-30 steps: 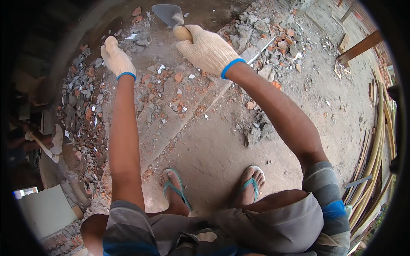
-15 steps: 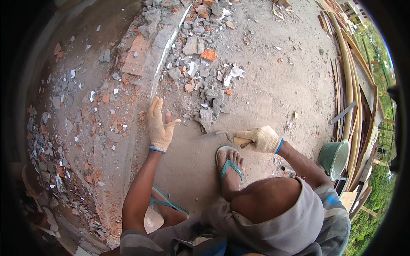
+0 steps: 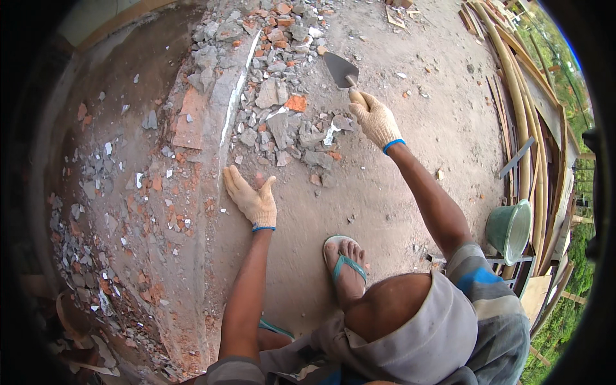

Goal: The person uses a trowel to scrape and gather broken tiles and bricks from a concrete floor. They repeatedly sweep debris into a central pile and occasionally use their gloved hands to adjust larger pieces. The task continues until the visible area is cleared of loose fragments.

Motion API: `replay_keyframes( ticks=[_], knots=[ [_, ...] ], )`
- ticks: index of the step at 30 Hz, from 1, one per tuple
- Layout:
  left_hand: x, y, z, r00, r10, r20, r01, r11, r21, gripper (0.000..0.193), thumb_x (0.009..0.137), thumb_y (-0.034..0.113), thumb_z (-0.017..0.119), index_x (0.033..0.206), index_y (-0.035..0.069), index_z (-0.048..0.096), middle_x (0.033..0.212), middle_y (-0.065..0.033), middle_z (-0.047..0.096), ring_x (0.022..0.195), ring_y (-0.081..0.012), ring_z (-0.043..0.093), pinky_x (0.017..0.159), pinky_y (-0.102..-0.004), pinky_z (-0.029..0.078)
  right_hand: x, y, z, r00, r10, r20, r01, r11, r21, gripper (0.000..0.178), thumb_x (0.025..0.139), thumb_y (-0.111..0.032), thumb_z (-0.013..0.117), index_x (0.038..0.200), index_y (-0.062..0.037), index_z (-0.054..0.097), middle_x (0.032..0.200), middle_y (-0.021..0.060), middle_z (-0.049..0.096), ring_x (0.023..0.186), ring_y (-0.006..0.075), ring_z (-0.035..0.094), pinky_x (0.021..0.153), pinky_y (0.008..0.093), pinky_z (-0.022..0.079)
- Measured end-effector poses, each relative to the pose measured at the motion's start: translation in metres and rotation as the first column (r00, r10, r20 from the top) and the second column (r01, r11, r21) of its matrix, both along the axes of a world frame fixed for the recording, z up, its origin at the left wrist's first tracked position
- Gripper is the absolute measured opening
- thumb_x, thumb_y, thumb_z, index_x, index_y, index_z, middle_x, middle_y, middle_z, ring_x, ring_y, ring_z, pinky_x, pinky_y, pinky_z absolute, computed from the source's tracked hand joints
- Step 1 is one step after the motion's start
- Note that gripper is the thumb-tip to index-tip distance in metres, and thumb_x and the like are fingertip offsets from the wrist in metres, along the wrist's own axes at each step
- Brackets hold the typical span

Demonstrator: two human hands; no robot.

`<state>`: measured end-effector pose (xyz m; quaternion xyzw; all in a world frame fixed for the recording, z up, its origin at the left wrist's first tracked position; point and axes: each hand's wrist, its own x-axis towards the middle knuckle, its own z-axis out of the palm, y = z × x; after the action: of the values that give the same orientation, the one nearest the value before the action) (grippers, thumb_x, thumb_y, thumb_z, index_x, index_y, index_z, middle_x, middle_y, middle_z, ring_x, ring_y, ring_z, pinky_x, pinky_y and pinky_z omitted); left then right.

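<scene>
My right hand (image 3: 376, 119), in a cream knit glove with a blue cuff, is closed round the handle of a pointed trowel (image 3: 341, 70). The grey blade points away from me, over the dusty floor beside a rubble heap. My left hand (image 3: 251, 199), gloved alike, is stretched out with its fingers extended and thumb apart, and holds nothing. It is at the near end of the heap of broken concrete and brick (image 3: 272, 94), beside the low broken ledge. An orange brick piece (image 3: 296, 103) lies among the grey chunks.
A broken masonry ledge (image 3: 190, 122) with a white edge runs along the left, with debris scattered beyond it. On the right stand a green bucket (image 3: 508, 231) and stacked bamboo poles and boards (image 3: 521, 122). My sandalled foot (image 3: 346, 262) is on the floor before me.
My right hand has swung the trowel forward, from near my foot to the heap's far right side. Loose rubble near my foot has shifted away from me. My left hand has drawn slightly nearer.
</scene>
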<state>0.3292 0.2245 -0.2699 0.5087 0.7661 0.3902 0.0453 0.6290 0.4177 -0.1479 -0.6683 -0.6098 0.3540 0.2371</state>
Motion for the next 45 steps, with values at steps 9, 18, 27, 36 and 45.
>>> replay_keyframes(
  ticks=[9, 18, 27, 36, 45],
  knots=[
    [0.039, 0.07, 0.02, 0.96, 0.25, 0.13, -0.244, 0.968, -0.058, 0.12, 0.083, 0.052, 0.094, 0.169, -0.006, 0.032, 0.173, -0.0349, 0.03, 0.162, -0.0506, 0.03, 0.133, -0.0567, 0.031, -0.042, 0.025, -0.011, 0.962, 0.256, 0.097, -0.262, 0.963, 0.058, 0.052, 0.103, -0.04, 0.071, 0.142, -0.0062, 0.069, 0.111, 0.0271, 0.079, 0.105, 0.0432, 0.079, 0.089, 0.0493, 0.06],
    [0.043, 0.073, 0.026, 0.942, 0.278, 0.19, -0.277, 0.96, -0.033, 0.118, 0.091, 0.068, 0.082, 0.169, -0.006, 0.034, 0.17, -0.0357, 0.034, 0.16, -0.051, 0.034, 0.13, -0.0597, 0.033, -0.073, -0.01, 0.001, 0.769, 0.636, 0.064, -0.628, 0.77, -0.114, 0.055, 0.102, -0.042, 0.07, 0.149, -0.0131, 0.064, 0.111, 0.0257, 0.079, 0.102, 0.0444, 0.078, 0.088, 0.0493, 0.06],
    [0.044, 0.048, 0.024, 0.92, 0.148, 0.362, -0.199, 0.974, 0.105, 0.098, 0.093, 0.044, 0.088, 0.166, -0.002, 0.042, 0.167, -0.0277, 0.044, 0.157, -0.0436, 0.04, 0.13, -0.0551, 0.034, -0.073, -0.09, 0.0, 0.843, 0.511, -0.171, -0.538, 0.811, -0.23, 0.064, 0.103, -0.04, 0.074, 0.156, -0.0064, 0.061, 0.12, 0.0224, 0.079, 0.111, 0.032, 0.079, 0.098, 0.0419, 0.059],
    [0.051, 0.013, 0.045, 0.831, 0.082, 0.55, -0.182, 0.975, 0.129, 0.08, 0.095, 0.031, 0.088, 0.16, -0.001, 0.052, 0.158, -0.0228, 0.053, 0.146, -0.0402, 0.052, 0.124, -0.0531, 0.044, -0.085, -0.148, 0.039, 0.942, 0.262, -0.209, -0.332, 0.811, -0.481, 0.063, 0.105, -0.041, 0.073, 0.155, -0.0039, 0.062, 0.097, 0.014, 0.079, 0.078, 0.0177, 0.074, 0.072, 0.0369, 0.06],
    [0.001, 0.027, 0.133, 0.49, -0.063, 0.869, -0.484, 0.81, 0.332, 0.082, 0.101, 0.021, 0.079, 0.167, -0.003, 0.036, 0.166, -0.0223, 0.041, 0.152, -0.0351, 0.045, 0.127, -0.0479, 0.039, -0.164, -0.134, 0.137, 0.841, 0.529, -0.114, -0.537, 0.787, -0.304, 0.06, 0.105, -0.035, 0.071, 0.149, 0.0045, 0.062, 0.096, 0.0223, 0.078, 0.085, 0.0236, 0.079, 0.075, 0.0401, 0.062]
  ],
)
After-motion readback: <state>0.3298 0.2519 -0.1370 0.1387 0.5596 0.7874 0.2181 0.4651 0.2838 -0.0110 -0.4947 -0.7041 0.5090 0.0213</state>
